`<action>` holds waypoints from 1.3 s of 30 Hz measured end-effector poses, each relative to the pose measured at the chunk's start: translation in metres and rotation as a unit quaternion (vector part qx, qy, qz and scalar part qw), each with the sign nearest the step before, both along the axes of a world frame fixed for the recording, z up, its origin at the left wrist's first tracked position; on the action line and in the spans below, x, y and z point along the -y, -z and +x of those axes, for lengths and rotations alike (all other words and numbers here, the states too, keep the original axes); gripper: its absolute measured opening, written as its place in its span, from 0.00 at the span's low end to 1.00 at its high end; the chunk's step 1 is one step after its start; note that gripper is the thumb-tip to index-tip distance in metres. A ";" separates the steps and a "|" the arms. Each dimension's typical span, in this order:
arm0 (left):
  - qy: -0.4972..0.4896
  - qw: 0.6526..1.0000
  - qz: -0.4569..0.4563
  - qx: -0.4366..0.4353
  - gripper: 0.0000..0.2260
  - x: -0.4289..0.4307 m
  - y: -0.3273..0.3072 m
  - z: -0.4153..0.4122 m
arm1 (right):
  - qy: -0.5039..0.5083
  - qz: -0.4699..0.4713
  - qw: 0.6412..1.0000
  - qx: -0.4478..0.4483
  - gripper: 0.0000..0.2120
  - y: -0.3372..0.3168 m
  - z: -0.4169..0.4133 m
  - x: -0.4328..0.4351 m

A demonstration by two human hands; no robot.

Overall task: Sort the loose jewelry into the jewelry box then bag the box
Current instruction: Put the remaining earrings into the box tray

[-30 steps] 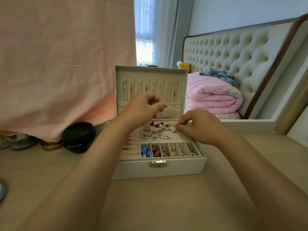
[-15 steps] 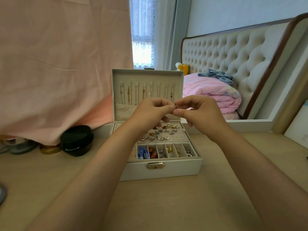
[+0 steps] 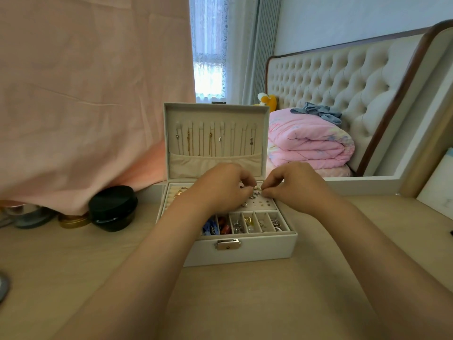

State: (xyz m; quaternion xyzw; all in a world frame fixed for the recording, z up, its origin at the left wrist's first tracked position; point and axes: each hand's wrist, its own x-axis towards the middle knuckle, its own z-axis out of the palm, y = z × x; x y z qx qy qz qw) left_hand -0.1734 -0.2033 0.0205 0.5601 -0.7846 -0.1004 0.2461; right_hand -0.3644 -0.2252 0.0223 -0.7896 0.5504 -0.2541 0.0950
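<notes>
A white jewelry box (image 3: 245,251) stands open on the wooden table, its lid upright with several necklaces (image 3: 210,143) hanging inside. Small front compartments hold beads, rings and earrings (image 3: 247,223). Both hands hover over the earring panel at the back of the tray. My left hand (image 3: 220,190) and my right hand (image 3: 291,186) pinch a tiny earring (image 3: 258,188) between their fingertips, just above the panel. My left hand hides much of the tray's middle.
A black round container (image 3: 114,208) and a gold tin (image 3: 72,220) sit left of the box under a pink cloth (image 3: 85,94). A bed with a folded pink quilt (image 3: 308,143) lies behind. Bare table (image 3: 245,303) stretches in front.
Both hands, which met in front of the lid half a second ago with the small piece, have dropped down to the earring panel in the tray.
</notes>
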 end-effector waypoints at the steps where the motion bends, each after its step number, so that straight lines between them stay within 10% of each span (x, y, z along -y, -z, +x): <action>1: 0.006 1.000 0.005 0.018 0.10 0.000 0.001 0.000 | 0.001 -0.005 1.000 -0.014 0.05 -0.002 0.000 -0.001; 20: 0.031 0.996 -0.011 0.079 0.13 0.002 0.006 -0.004 | -0.039 -0.011 0.992 -0.119 0.03 -0.006 -0.002 -0.004; 39: 0.001 0.999 -0.028 0.034 0.13 -0.004 0.001 0.003 | -0.066 0.032 0.997 -0.013 0.06 -0.004 -0.005 -0.001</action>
